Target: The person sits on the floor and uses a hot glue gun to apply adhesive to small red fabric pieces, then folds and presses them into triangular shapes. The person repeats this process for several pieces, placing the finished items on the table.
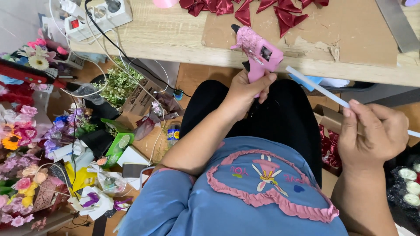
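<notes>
Wooden counter [175, 32] ahead, red ribbon bows [245, 8] on cardboard: your left hand [245, 94] grips the pink glue gun [258, 52] over your lap, right hand [372, 133] fingers pinch a white glue stick [317, 86] angled toward its rear—loading step; next calls for alignment.

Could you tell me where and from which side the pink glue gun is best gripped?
Probably by its handle, from below: the glue gun stands upright, nozzle up and away, and the left hand already wraps the handle there. That leaves the rear opening clear toward the glue stick in the right hand.
</notes>
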